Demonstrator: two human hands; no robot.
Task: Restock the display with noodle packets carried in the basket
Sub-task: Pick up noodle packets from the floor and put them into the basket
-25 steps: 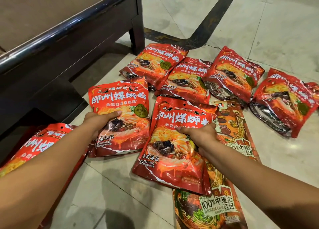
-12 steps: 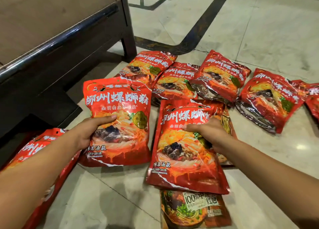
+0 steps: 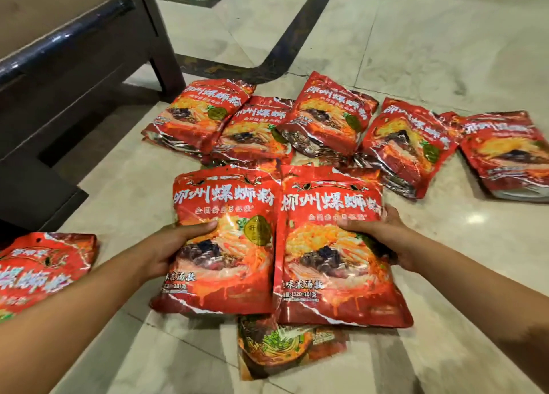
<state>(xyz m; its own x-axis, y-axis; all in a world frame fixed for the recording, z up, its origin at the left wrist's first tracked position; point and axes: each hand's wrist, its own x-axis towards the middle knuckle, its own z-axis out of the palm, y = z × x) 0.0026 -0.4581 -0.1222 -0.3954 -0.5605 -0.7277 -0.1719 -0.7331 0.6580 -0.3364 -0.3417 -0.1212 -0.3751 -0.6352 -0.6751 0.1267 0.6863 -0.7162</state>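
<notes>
Left hand: grips the left packet by its edge.
Right hand: grips the right packet.
Risk: slick foil, one-sided holds; either may slip.

Left hand grips one red noodle packet, right hand grips another, edges overlapping, above marble floor strewn with more packets, dark furniture left.

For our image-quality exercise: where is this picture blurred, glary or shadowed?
Head view: the far-right packet is smeared by blur; the left held packet and right held packet read sharper; glare gleams on the floor and dark rail; shadow lies under the furniture.
</notes>
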